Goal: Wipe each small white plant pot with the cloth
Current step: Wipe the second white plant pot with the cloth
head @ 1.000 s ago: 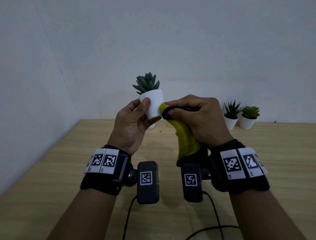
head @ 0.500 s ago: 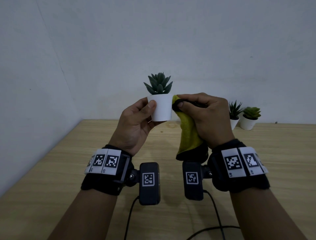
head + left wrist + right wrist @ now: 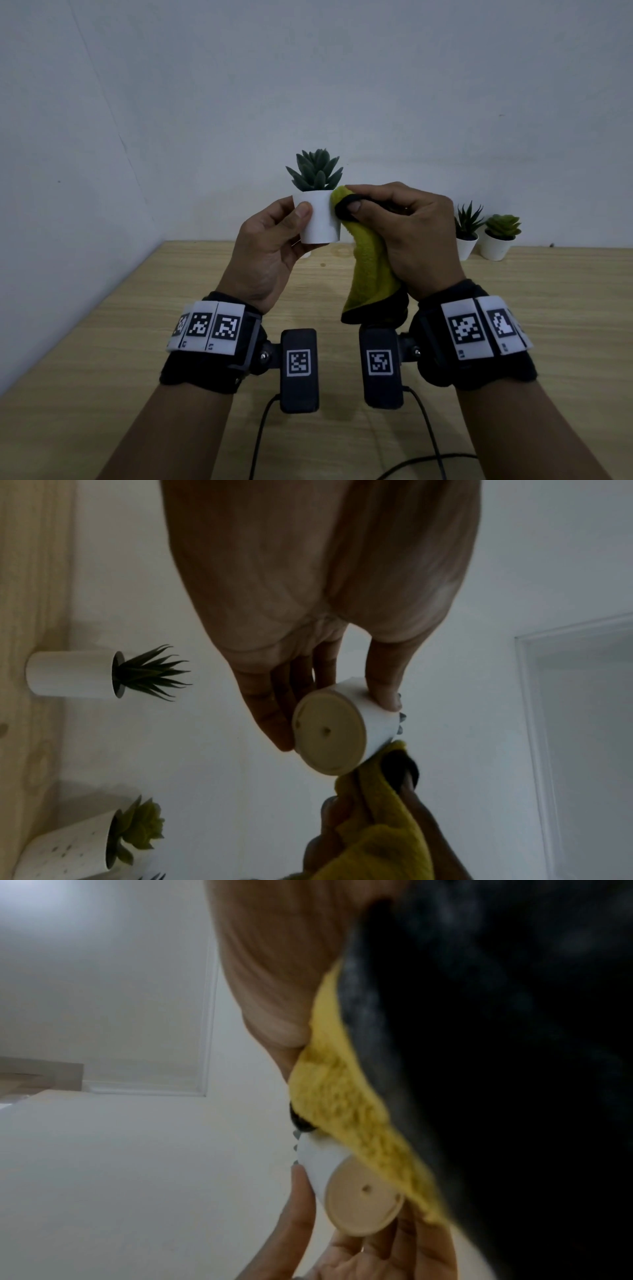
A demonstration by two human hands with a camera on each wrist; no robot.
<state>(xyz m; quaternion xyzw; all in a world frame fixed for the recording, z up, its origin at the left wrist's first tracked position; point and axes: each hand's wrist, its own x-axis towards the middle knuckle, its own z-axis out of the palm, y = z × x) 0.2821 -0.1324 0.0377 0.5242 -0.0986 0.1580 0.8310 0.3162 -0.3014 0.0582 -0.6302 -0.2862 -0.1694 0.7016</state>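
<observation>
Head view: left hand (image 3: 270,246) grips the small white pot (image 3: 318,219) upright above the wooden table (image 3: 102,342), thumb on its front, while the right hand (image 3: 407,236) clutches the yellow cloth (image 3: 370,270) against the pot's right side (two more potted plants (image 3: 486,233) stand by the wall). Left wrist view: fingers (image 3: 274,710) and thumb pinch the pot (image 3: 373,723), its tan base (image 3: 329,731) facing the camera, cloth (image 3: 383,831) touching its edge. Right wrist view: cloth (image 3: 342,1096) lies along the pot (image 3: 318,1161); palm mostly hidden.
</observation>
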